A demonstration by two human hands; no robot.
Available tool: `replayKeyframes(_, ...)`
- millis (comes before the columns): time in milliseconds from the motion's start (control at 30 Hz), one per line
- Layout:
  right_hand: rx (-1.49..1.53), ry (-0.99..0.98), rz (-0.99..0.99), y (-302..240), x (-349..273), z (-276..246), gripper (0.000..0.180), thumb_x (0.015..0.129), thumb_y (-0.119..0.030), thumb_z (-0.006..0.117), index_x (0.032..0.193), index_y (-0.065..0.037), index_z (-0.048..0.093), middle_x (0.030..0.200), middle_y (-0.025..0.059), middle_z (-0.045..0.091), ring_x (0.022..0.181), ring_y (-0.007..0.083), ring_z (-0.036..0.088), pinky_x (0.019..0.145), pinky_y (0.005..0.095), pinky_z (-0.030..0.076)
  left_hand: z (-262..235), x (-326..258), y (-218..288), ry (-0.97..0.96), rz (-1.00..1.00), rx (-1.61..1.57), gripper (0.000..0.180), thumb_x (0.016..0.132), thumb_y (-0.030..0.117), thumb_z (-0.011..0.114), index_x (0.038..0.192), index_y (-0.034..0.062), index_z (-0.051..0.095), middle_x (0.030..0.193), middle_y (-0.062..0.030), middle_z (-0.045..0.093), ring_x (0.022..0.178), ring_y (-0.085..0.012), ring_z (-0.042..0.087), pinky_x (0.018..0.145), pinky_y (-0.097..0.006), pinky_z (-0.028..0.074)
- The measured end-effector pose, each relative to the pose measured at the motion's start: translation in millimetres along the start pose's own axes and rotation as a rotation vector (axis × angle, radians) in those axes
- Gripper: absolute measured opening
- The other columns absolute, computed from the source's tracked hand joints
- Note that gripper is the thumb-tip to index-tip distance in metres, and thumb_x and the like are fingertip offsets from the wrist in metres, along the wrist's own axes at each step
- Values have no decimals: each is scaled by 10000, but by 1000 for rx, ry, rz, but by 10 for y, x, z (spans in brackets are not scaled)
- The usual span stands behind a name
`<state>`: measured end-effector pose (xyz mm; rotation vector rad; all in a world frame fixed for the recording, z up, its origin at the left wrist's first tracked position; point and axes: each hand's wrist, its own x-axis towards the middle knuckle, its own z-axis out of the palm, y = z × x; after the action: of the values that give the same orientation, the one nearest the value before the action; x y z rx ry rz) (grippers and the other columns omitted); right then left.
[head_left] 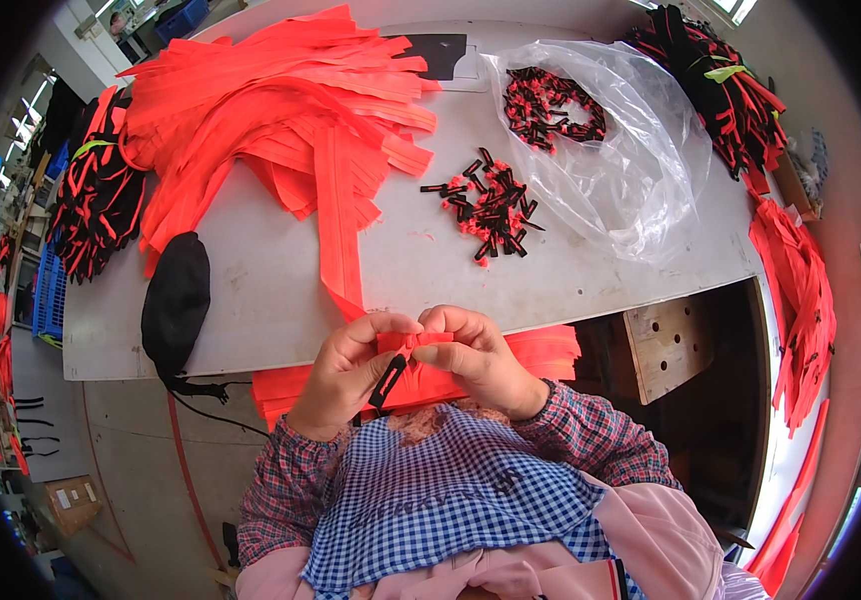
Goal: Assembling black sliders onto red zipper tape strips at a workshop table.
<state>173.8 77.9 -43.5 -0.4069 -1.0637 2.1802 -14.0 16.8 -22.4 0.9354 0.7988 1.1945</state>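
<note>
My left hand (pixel 343 368) and my right hand (pixel 481 362) meet at the table's front edge, both closed in pinches. Between their fingertips is the end of a bright orange zipper tape (pixel 339 225), which runs back to the heap on the table. A zipper slider with a black pull (pixel 388 380) hangs by my left thumb, its small body partly hidden by the fingers. Below the hands, a stack of orange zipper tapes (pixel 541 358) lies across my lap. A loose pile of sliders with black pulls (pixel 491 208) sits on the table ahead.
A big heap of orange zipper tapes (pixel 281 100) covers the table's (pixel 431 275) far left. At the back right, a clear plastic bag (pixel 641 170) holds more sliders. A black cloth pouch (pixel 177 300) lies at the left edge. Black-and-orange bundles (pixel 101 200) flank both sides.
</note>
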Motion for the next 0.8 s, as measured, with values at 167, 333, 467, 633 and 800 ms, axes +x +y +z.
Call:
replayKeyframes(167,47,-2,-11,28,-39,23,29,978,-66,609,963,-43,597,902,-32,606,812,27,528,733,206,449,-24,-2,34,-5,-34,34,265,973,37,594,1233,-11,572,1164,-49,620,1071,-100,592,938,-238,479)
replayKeyframes(333,-87,-33,-5,-71,-54,66,19,984,-56,604,979,-39,612,911,-43,604,825,26,524,753,197,439,-65,-4,97,-57,27,169,243,952,15,599,1194,-7,582,1100,-35,635,997,-87,601,889,-223,481)
replayKeyframes(467,-114,-159,107,-178,2,-31,62,948,-16,623,1009,-27,633,981,-17,587,939,75,541,845,235,430,-34,-20,120,-31,-44,76,261,964,21,596,1223,-12,585,1150,-47,632,1067,-111,610,940,-248,499)
replayKeyframes(633,-103,-212,133,-183,34,-106,48,927,-14,627,973,-26,631,962,-27,574,924,67,524,840,231,417,41,-40,105,8,-80,-47,266,963,41,605,1222,-17,590,1126,-45,643,1045,-106,621,926,-243,508)
replayKeyframes(800,-38,-156,133,-156,3,-86,38,917,3,617,940,-26,625,961,-20,579,898,70,518,825,227,412,18,-31,111,-1,-107,87,238,956,90,627,1172,-5,594,1130,-50,625,1048,-116,597,928,-252,481)
